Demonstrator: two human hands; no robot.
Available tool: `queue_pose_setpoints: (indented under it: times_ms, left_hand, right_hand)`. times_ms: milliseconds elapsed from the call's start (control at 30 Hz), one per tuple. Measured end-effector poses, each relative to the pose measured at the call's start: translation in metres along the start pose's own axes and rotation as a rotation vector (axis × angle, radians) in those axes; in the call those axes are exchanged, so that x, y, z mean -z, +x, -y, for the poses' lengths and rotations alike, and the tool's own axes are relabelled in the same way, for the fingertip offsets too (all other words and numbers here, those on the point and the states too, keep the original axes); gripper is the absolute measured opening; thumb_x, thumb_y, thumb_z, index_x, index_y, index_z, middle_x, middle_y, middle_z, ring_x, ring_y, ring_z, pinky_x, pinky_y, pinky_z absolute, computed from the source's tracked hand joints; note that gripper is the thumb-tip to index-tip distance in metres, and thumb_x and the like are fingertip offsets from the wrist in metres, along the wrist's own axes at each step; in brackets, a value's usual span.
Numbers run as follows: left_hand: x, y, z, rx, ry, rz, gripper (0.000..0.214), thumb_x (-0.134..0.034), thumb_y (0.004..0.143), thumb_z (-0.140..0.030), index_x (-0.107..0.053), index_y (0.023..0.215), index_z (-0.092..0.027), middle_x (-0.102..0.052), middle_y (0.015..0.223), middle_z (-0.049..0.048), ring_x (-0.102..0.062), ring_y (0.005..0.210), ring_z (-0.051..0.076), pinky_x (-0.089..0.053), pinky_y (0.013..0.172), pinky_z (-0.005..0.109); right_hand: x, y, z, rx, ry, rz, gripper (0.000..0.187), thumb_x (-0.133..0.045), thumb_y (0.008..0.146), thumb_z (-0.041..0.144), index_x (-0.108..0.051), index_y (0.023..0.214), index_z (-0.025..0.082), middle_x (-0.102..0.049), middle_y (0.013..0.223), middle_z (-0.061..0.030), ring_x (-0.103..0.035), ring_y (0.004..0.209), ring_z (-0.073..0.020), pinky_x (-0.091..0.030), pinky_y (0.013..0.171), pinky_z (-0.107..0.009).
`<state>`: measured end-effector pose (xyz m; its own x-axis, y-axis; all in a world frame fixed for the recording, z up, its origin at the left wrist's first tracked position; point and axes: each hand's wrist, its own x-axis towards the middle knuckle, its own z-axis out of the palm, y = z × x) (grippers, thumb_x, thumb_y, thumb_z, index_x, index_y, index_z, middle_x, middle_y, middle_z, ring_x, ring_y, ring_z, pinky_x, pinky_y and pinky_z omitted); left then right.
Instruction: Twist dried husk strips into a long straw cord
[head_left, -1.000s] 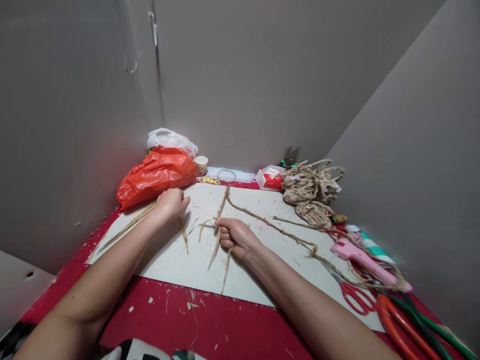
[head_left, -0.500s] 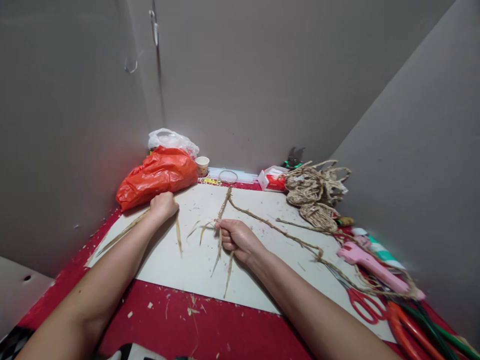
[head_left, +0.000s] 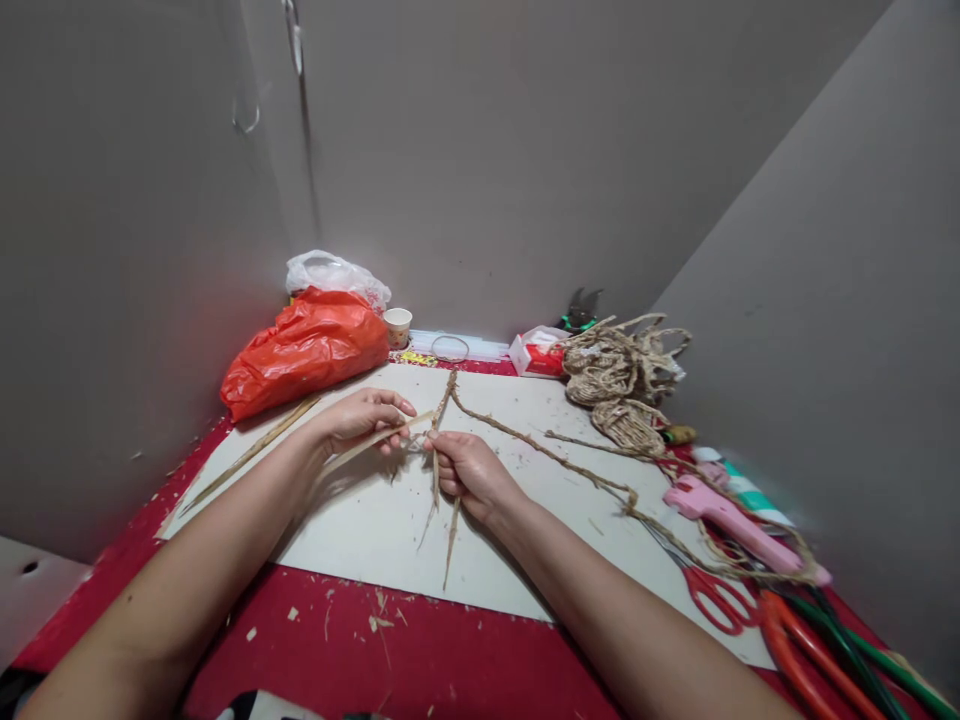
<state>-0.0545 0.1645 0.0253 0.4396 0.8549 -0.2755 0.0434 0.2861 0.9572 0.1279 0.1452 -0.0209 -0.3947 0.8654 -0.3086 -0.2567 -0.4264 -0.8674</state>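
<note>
My left hand (head_left: 367, 418) pinches a pale dry straw strip (head_left: 358, 448), whose one end reaches toward my right fingertips. My right hand (head_left: 466, 470) grips the end of a twisted straw cord (head_left: 510, 432) close to the board's middle. Loose strip ends (head_left: 451, 545) hang below my right fingers. From there the cord runs up to a bend, then slants down to the right to a knot. The exact join between strip and cord is hidden by my fingers. Another long dry strip (head_left: 255, 452) lies at the left beyond my forearm.
A white board (head_left: 337, 540) lies on a red cloth (head_left: 360, 650) strewn with scraps. An orange bag (head_left: 307, 345) and paper cup (head_left: 398, 326) stand at the back left. Coiled straw rope (head_left: 619, 365), a pink glue gun (head_left: 731, 525), red scissors (head_left: 720, 600) and orange-handled pliers (head_left: 806, 650) are at right.
My left hand has moved right from beside the orange bag to near my right hand, bringing a straw strip. My right hand keeps its grip on the cord. The view has shifted slightly.
</note>
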Motion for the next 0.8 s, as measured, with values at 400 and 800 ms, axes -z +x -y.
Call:
queue_pose_setpoints:
  times_ms: [400, 800]
  left_hand:
    - [-0.028, 0.002, 0.007, -0.127, 0.218, -0.154, 0.025, -0.064, 0.066, -0.034, -0.059, 0.061, -0.010, -0.049, 0.045, -0.0031, -0.039, 0.040, 0.004, -0.024, 0.041, 0.018]
    - [-0.024, 0.007, 0.016, -0.087, 0.157, -0.246, 0.024, -0.066, 0.060, -0.034, -0.054, 0.066, -0.014, -0.049, 0.049, -0.0051, -0.038, 0.044, 0.004, -0.030, 0.045, 0.018]
  right_hand:
    - [-0.002, 0.000, -0.003, 0.083, -0.006, -0.026, 0.028, -0.066, 0.067, 0.039, -0.054, 0.069, 0.014, -0.022, 0.040, 0.0130, -0.012, 0.035, -0.0015, -0.008, 0.033, -0.016]
    - [-0.001, 0.000, -0.004, 0.080, -0.025, -0.010, 0.032, -0.069, 0.064, 0.042, -0.056, 0.071, 0.013, -0.021, 0.041, 0.0130, -0.013, 0.035, -0.0013, -0.009, 0.034, -0.016]
